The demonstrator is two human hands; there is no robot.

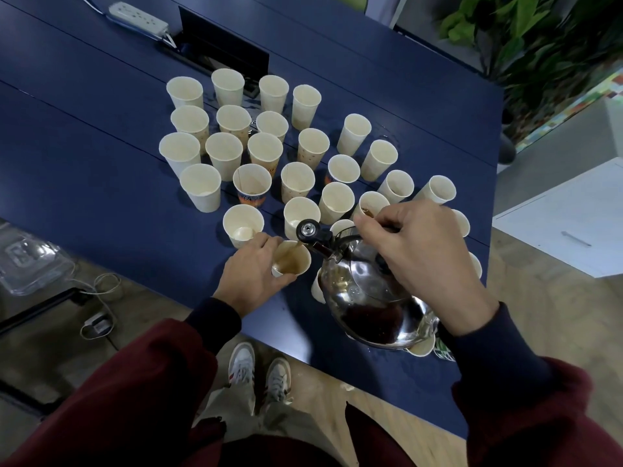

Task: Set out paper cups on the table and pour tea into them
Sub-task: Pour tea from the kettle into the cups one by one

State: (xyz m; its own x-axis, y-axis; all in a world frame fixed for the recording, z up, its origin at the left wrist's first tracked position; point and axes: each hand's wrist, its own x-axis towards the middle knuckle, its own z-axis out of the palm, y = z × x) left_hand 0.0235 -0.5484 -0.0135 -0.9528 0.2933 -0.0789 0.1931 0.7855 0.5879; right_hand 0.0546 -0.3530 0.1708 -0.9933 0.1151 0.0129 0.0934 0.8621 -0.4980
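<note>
My left hand (251, 276) grips a paper cup (291, 259) near the front edge of the dark blue table (101, 156). Brown tea streams into this cup from the spout of a shiny steel kettle (367, 298). My right hand (421, 261) holds the kettle by its handle and tilts it to the left. Tea shows inside the cup. Several more paper cups (253, 146) stand in loose rows across the middle of the table. A few others are partly hidden behind the kettle and my right hand.
A white power strip (138, 16) and a black open cable box (222, 42) lie at the table's far side. Green plants (539, 38) stand at the back right, a white cabinet (566, 217) to the right. Cables and a charger (97, 326) lie on the floor at left.
</note>
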